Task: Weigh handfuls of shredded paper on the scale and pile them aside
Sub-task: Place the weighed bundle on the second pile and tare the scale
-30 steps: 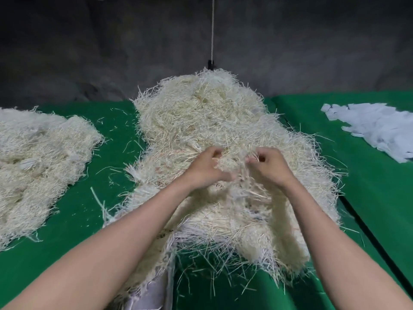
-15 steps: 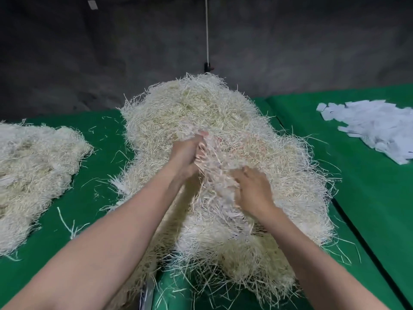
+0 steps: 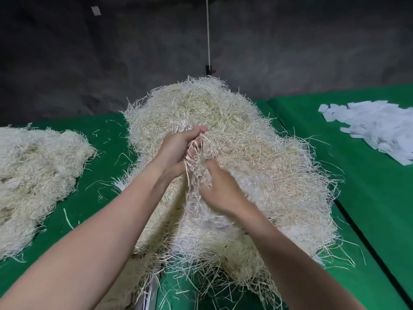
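Where both hands sat knuckles-up in the heap [image 3: 257, 153] a second ago, a tuft [image 3: 199, 168] is now drawn up out of it. Left hand [image 3: 178, 146] has risen, fingers curled round the tuft's upper end. Right hand [image 3: 221, 189] lower, blurred, fingers hooked into the trailing strands, seemingly tearing them free. Heap fills mid-table [image 3: 368, 209] down to the near edge; second pile [image 3: 33, 171] at left edge; white slips [image 3: 375, 126] at far right corner. Handful nearly separated, I'd judge; weighing comes next, though no scale shows
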